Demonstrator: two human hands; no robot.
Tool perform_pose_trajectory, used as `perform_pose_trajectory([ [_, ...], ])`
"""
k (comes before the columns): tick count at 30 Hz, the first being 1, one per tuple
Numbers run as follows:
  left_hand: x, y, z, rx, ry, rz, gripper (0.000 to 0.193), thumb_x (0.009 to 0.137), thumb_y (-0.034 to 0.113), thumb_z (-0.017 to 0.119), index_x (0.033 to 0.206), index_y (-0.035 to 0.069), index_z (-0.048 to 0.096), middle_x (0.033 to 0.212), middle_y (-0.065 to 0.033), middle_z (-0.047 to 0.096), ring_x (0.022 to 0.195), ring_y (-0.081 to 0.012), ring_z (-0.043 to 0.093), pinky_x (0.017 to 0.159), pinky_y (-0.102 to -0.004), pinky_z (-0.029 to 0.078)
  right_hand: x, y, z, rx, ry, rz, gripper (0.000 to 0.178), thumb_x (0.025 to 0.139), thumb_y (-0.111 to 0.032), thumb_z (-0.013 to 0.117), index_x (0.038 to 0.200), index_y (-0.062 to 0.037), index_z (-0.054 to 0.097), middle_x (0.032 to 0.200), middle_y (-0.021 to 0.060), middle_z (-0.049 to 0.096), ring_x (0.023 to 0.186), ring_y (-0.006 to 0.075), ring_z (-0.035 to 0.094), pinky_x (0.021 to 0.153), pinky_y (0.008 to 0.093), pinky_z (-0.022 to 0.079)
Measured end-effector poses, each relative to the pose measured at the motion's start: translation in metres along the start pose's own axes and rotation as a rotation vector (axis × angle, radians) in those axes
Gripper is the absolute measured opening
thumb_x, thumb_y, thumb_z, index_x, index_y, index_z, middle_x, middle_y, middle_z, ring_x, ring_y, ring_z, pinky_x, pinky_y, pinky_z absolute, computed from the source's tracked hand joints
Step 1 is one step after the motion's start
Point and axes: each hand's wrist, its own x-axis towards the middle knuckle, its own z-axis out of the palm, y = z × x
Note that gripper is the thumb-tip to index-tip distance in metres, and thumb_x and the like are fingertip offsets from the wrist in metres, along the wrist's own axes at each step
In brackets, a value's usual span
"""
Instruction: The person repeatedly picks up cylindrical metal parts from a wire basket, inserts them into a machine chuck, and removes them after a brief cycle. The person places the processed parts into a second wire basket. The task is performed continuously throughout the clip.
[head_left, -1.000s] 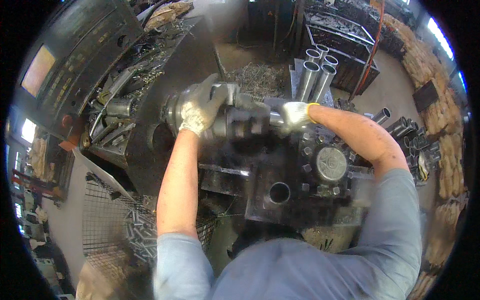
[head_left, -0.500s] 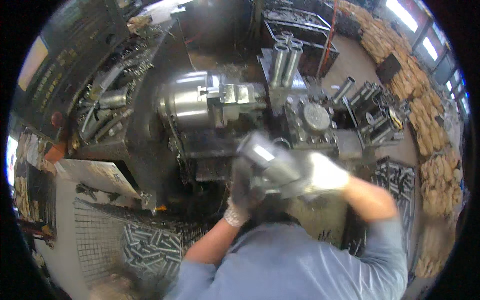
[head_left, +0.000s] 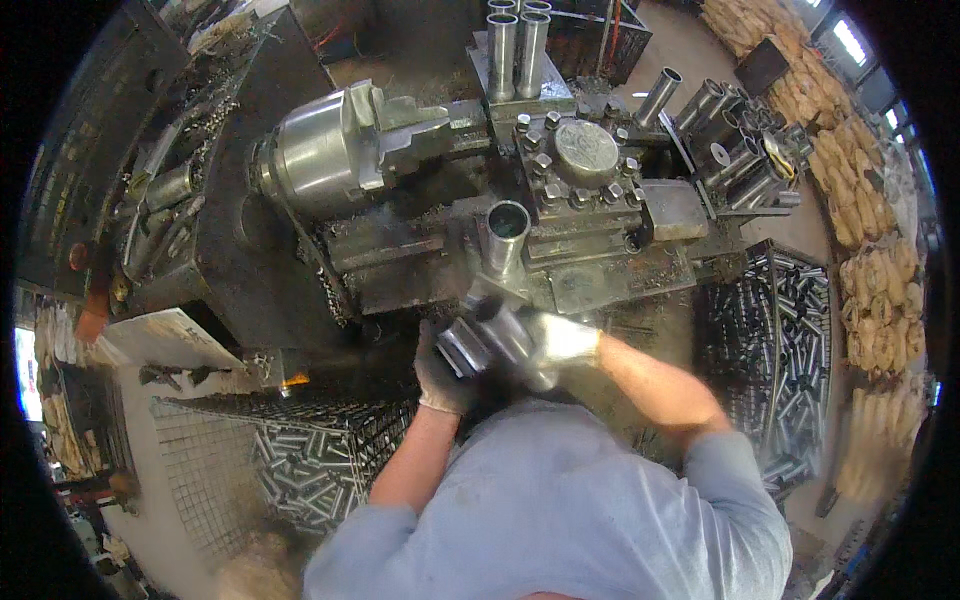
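Note:
In front of my chest, both gloved hands are closed around short, thick-walled metal tubes. My left hand (head_left: 438, 372), in a dark-stained glove, grips a shiny tube (head_left: 464, 349) from its left side. My right hand (head_left: 563, 340), in a whiter glove, is wrapped round a darker tube (head_left: 503, 333) lying against the first one. Blur and overlap hide how many pieces are between the hands. Just beyond them, an upright open-topped tube (head_left: 505, 245) stands on the lathe's carriage. Further off is the lathe chuck (head_left: 325, 150), its jaws holding no visible tube.
The bolted tool post (head_left: 586, 150) sits right of the chuck, with several upright tubes (head_left: 517, 60) behind it. More tubes (head_left: 735, 160) lean on a rack at right. Wire baskets of small metal pieces stand lower left (head_left: 305, 470) and right (head_left: 800, 350). A tilted board (head_left: 165, 342) juts out left.
My hands have drawn closer to my body and together, bringing the tubes in. The view has shifted, so the machine sits higher and further left. The upright tube on the carriage now shows fully.

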Motion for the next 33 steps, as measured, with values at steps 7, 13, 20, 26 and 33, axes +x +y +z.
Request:
perform_pose_trajectory([
  [7, 0.023, 0.008, 0.065, 1.349, 0.221, 0.547, 0.079, 0.086, 0.038, 0.088, 0.149, 0.009, 0.049, 0.132, -0.0141, 0.069, 0.110, -0.0316, 0.072, 0.089, -0.0420, 0.060, -0.032, 0.012, -0.062, 0.201, 0.873, -0.127, 0.034, 0.078, -0.019, 0.083, 0.106, -0.0053, 0.070, 0.093, 0.0111, 0.075, 0.083, 0.0231, 0.072, 0.078, 0.0370, 0.059],
  [13, 0.110, 0.011, 0.113, 1.791, -0.108, 1.143, 0.076, 0.078, 0.013, 0.092, 0.142, 0.005, 0.053, 0.125, -0.0128, 0.072, 0.105, -0.0226, 0.073, 0.091, -0.0350, 0.059, -0.068, -0.010, -0.046, -0.470, 0.595, 0.311, 0.043, 0.084, -0.030, 0.080, 0.119, -0.0067, 0.070, 0.104, 0.0219, 0.076, 0.096, 0.0383, 0.075, 0.082, 0.0457, 0.060],
  [20, 0.026, 0.086, 0.094, 1.055, 0.235, 0.639, 0.051, 0.098, 0.039, 0.072, 0.136, 0.008, 0.060, 0.113, -0.0084, 0.072, 0.096, -0.0247, 0.071, 0.082, -0.0368, 0.061, 0.051, -0.029, 0.038, -0.717, 0.671, 0.163, 0.030, 0.083, -0.020, 0.073, 0.111, -0.0086, 0.068, 0.084, 0.0157, 0.071, 0.075, 0.0381, 0.073, 0.068, 0.0491, 0.060],
  [26, -0.001, 0.078, 0.064, 0.384, -0.013, 0.320, 0.080, 0.096, 0.078, 0.051, 0.135, 0.009, 0.062, 0.120, -0.0128, 0.072, 0.106, -0.0335, 0.071, 0.090, -0.0483, 0.060, 0.048, -0.039, -0.019, 0.200, 0.545, -0.168, 0.035, 0.084, -0.031, 0.079, 0.105, -0.0033, 0.072, 0.088, 0.0111, 0.074, 0.078, 0.0231, 0.071, 0.072, 0.0408, 0.057],
  [33, 0.024, 0.026, 0.095, 0.403, -0.122, 0.303, 0.073, 0.106, 0.066, 0.045, 0.152, 0.010, 0.050, 0.149, -0.0076, 0.057, 0.136, -0.0298, 0.054, 0.117, -0.0481, 0.042, 0.041, -0.131, -0.027, 0.163, 0.393, 0.191, 0.074, 0.075, -0.043, 0.086, 0.133, -0.0025, 0.064, 0.115, 0.0204, 0.074, 0.105, 0.0268, 0.072, 0.095, 0.0388, 0.055],
])
